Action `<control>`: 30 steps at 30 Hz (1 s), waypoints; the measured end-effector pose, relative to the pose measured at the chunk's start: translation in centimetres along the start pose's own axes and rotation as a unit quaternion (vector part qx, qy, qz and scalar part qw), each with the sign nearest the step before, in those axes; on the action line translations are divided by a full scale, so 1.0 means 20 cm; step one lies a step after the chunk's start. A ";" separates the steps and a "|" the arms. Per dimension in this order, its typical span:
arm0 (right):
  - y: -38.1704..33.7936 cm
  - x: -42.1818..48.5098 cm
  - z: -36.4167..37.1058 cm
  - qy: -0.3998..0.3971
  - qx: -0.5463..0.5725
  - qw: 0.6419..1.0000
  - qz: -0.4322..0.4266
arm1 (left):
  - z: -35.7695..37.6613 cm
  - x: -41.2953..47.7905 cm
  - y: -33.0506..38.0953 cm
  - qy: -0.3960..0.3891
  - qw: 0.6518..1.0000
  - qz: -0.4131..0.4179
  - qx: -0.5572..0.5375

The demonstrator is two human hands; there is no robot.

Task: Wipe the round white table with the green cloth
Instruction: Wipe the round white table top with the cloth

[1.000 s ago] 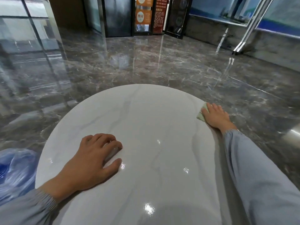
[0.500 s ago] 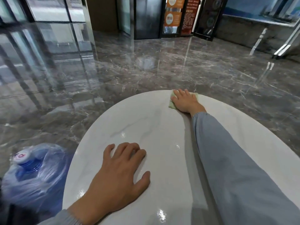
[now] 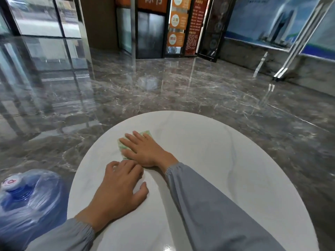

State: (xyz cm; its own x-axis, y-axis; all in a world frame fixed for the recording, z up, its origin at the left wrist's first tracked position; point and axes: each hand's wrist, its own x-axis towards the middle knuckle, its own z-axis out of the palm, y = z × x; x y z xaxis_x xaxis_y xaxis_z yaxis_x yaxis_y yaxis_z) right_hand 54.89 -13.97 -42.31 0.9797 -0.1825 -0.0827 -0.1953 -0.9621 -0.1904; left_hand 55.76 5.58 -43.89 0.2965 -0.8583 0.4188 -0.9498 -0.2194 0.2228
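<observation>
The round white table [image 3: 226, 160], glossy with faint grey veins, fills the lower middle of the head view. A pale green cloth [image 3: 122, 144] lies flat on its left far part. My right hand [image 3: 145, 149] presses on the cloth with straight, spread fingers and covers most of it. My left hand [image 3: 117, 185] rests palm down on the tabletop just in front of the cloth, its fingers slightly bent, its fingertips close to the cloth's near edge.
A blue water jug [image 3: 23, 196] wrapped in clear plastic stands on the floor at the table's left. Polished dark marble floor [image 3: 163, 91] surrounds the table. Glass doors and orange signs stand far back.
My right hand has swept the cloth from the table's right edge along the far rim to the left part, nearer my left hand. The camera has turned left.
</observation>
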 end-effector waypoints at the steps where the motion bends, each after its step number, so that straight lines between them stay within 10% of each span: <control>1: 0.00 -0.07 0.01 0.000 0.006 1.000 0.008 | 0.00 0.00 0.00 0.012 1.000 0.005 0.001; 18: 0.07 -1.18 0.12 0.045 0.029 0.970 0.238 | 0.00 -0.03 -0.02 0.002 0.999 0.005 -0.032; 30: -0.48 -1.59 0.22 0.044 0.038 0.971 0.230 | 0.00 -0.01 -0.02 -0.024 0.999 0.003 -0.044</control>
State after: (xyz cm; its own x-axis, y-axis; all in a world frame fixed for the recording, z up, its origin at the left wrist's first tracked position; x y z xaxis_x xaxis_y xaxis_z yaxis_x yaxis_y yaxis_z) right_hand 25.41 1.96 -42.23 0.7871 -0.6097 -0.0936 -0.6133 -0.7572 -0.2249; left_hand 56.10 5.82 -44.12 0.2839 -0.8815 0.3772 -0.9385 -0.1749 0.2977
